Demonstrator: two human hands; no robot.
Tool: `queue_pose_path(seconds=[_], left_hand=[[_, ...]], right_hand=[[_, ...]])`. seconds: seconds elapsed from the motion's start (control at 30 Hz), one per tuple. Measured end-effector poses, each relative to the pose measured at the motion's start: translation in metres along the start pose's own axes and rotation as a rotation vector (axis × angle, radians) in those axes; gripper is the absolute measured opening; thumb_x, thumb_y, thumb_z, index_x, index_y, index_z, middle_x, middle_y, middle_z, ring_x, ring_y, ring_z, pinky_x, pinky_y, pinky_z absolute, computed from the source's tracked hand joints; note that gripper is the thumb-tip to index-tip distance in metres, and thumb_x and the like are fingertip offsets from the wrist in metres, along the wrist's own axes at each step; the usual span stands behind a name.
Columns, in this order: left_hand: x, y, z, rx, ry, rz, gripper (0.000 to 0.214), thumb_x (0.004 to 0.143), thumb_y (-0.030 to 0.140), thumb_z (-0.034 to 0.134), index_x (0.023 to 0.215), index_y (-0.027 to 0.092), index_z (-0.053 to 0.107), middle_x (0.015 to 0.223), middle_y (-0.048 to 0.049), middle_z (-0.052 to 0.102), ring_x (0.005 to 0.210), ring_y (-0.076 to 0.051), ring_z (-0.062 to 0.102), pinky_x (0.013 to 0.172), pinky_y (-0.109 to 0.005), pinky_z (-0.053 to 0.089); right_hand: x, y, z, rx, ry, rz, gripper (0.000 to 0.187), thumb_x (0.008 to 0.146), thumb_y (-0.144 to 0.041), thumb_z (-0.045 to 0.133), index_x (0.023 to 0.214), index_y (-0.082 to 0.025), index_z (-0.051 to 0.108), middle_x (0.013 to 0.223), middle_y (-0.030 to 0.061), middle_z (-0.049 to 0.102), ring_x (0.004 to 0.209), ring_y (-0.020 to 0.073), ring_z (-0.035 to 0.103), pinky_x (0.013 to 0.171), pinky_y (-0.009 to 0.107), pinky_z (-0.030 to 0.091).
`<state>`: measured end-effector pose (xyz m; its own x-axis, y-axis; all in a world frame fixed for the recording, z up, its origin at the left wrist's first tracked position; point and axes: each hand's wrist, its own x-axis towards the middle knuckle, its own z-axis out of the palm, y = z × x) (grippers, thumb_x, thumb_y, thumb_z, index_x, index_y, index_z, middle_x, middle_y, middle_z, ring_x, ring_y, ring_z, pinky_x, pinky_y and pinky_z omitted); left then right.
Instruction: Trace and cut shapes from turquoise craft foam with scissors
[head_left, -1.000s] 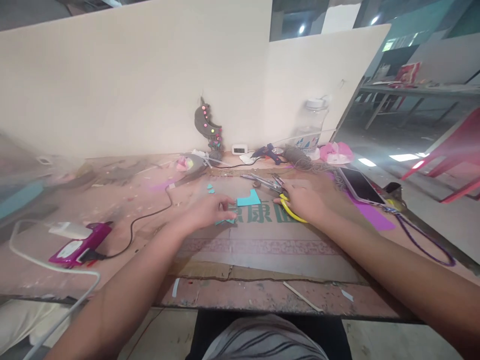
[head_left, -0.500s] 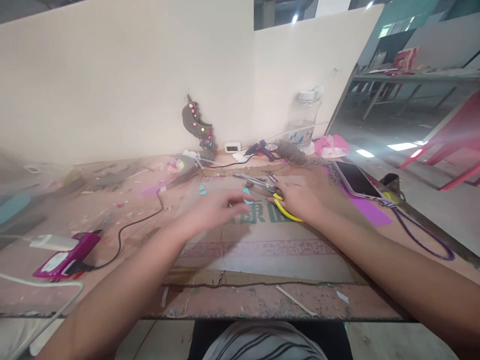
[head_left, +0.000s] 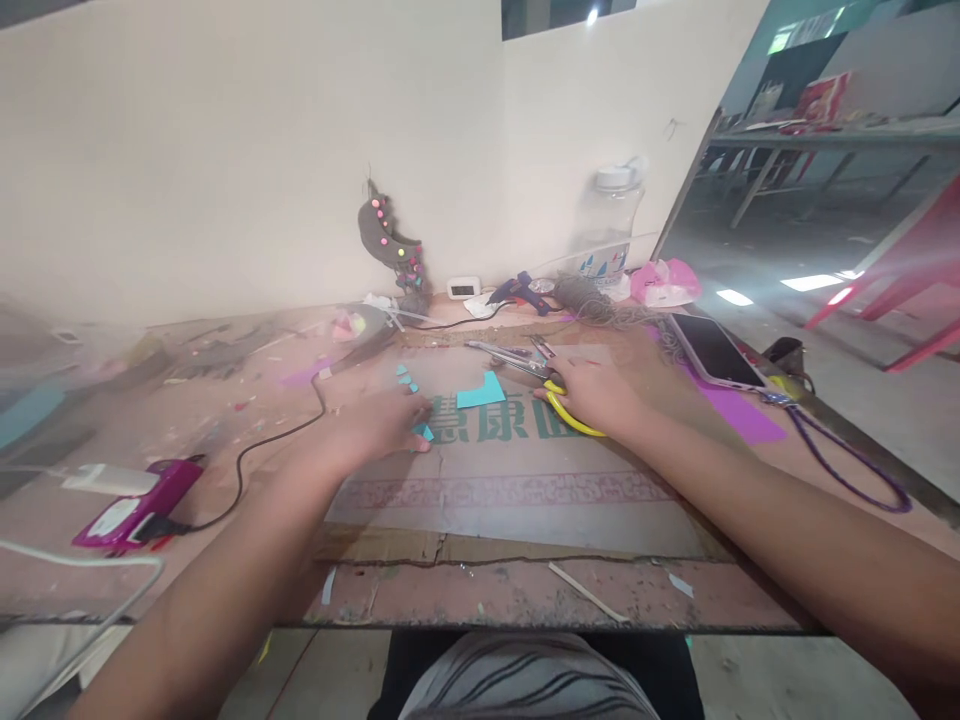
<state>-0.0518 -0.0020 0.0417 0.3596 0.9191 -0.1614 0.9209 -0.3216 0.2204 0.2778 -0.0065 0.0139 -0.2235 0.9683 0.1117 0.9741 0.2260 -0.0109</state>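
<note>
My left hand (head_left: 382, 428), slightly blurred, is low over the printed sheet, thumb and fingers closed around a small turquoise piece (head_left: 426, 433). Just beyond its fingertips lie several tiny turquoise cut-outs (head_left: 405, 379). A larger L-shaped turquoise piece (head_left: 481, 391) rests flat between my two hands. My right hand (head_left: 592, 392) is closed on yellow-handled scissors (head_left: 559, 405), whose blades point to the far left. Another small metal tool (head_left: 541, 348) lies close beside its fingers. Beneath everything is the whitish sheet (head_left: 525, 515) with green characters.
A phone (head_left: 716, 350) with a strap lies on purple material at right. Along the wall are a glue gun (head_left: 525, 292), grey yarn (head_left: 592, 300), a clear bottle (head_left: 611, 225) and a hanging crescent ornament (head_left: 382, 235). A magenta power strip (head_left: 139, 505) with cords sits at left.
My left hand has moved left and a little nearer, uncovering the L-shaped turquoise piece. My right hand stays on the scissors in about the same place.
</note>
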Motion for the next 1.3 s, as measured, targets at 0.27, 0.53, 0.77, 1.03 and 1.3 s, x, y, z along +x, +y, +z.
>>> queue_pose_path(seconds=[0.27,0.53,0.77,1.03,1.3], left_hand=[[-0.004,-0.004,0.014,-0.240,-0.006,-0.033,0.025,0.062,0.036,0.080,0.076,0.023,0.064,0.073,0.0002,0.064,0.065,-0.020,0.061,0.055,-0.027,0.038],[-0.003,0.009,0.011,-0.718,0.091,-0.048,0.031,0.082,0.037,0.066,0.108,0.021,0.067,0.084,-0.0045,0.073,0.071,-0.021,0.069,0.054,-0.028,0.049],[-0.003,0.053,0.037,-1.085,0.061,0.040,0.026,0.082,0.040,0.072,0.086,0.018,0.060,0.072,-0.0055,0.074,0.065,-0.018,0.071,0.064,-0.031,0.056],[-0.008,0.067,0.042,-1.207,0.070,0.131,0.026,0.082,0.042,0.072,0.078,0.020,0.059,0.069,0.0001,0.070,0.062,-0.014,0.066,0.065,-0.027,0.053],[-0.015,0.064,0.022,-1.247,0.138,0.202,0.024,0.078,0.040,0.075,0.073,0.019,0.064,0.064,0.0013,0.066,0.057,-0.014,0.061,0.061,-0.027,0.049]], right_hand=[[-0.002,-0.002,-0.004,0.000,-0.002,0.008,0.053,0.098,-0.056,0.049,0.133,-0.016,0.057,0.111,0.0197,0.074,0.100,0.0346,0.071,0.075,0.036,0.050],[-0.002,0.003,-0.003,0.093,0.007,0.004,0.051,0.095,-0.053,0.055,0.129,-0.015,0.061,0.113,0.0191,0.074,0.099,0.0340,0.070,0.077,0.038,0.051],[-0.013,-0.020,-0.036,0.364,0.139,-0.042,0.036,0.098,-0.040,0.050,0.124,-0.017,0.059,0.097,0.0104,0.074,0.081,0.0232,0.068,0.069,0.032,0.052],[-0.030,-0.080,-0.052,1.147,-0.030,-0.081,0.045,0.084,-0.041,0.065,0.121,-0.021,0.049,0.080,-0.0030,0.056,0.053,0.0103,0.049,0.045,0.024,0.041],[-0.046,-0.076,-0.043,1.164,0.089,-0.132,0.046,0.087,-0.061,0.062,0.114,-0.027,0.049,0.077,-0.0027,0.046,0.054,0.0122,0.039,0.046,0.027,0.034]])
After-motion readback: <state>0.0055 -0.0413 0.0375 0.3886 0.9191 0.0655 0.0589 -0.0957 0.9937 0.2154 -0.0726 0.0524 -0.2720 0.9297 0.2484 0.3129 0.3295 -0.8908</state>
